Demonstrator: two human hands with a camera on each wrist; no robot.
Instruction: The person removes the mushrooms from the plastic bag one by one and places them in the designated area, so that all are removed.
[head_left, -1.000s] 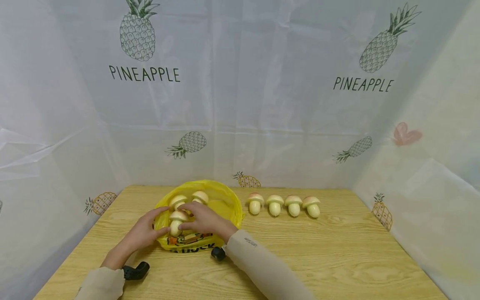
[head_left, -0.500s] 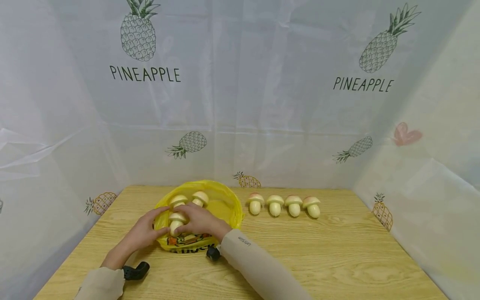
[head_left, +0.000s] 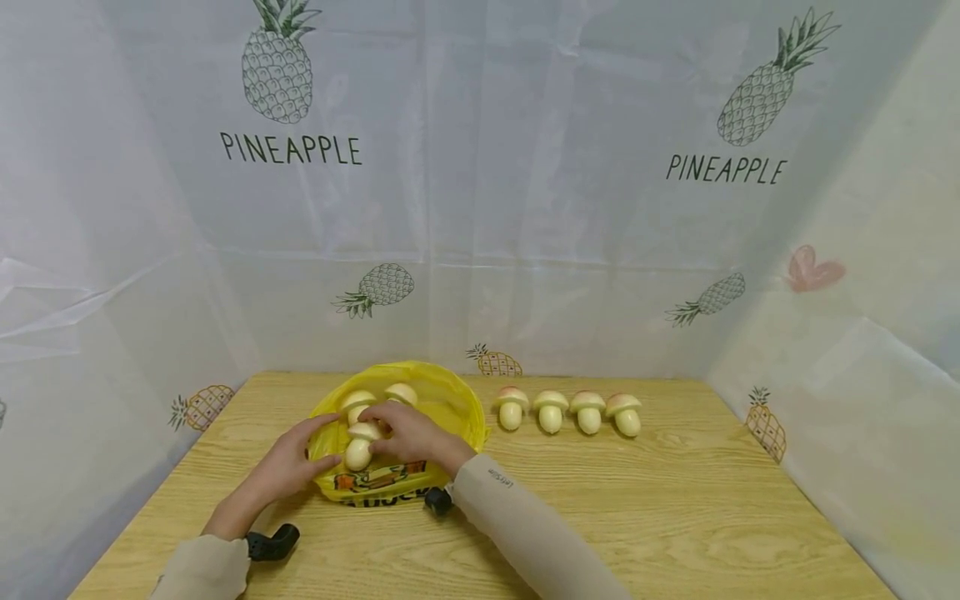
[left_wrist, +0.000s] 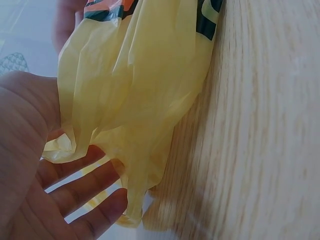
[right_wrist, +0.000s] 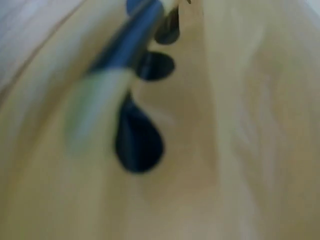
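Observation:
In the head view, a yellow plastic bag stands with its mouth open at the table's left. My left hand holds its left rim; in the left wrist view, the loosely bent fingers lie against the yellow film. My right hand is over the bag's mouth, with thumb and fingers gripping a toy mushroom, pale stem toward me. Behind it, two more toy mushrooms show inside the bag, partly hidden by my right hand. The right wrist view is blurred and filled by the printed bag.
Several toy mushrooms stand in a row to the right of the bag, near the back edge of the wooden table. A white pineapple-print curtain hangs behind and at both sides.
My right hand, with its toy mushroom, shifts slightly left and then back to the right over the bag. My left hand stays at the rim, and the row of mushrooms has not moved.

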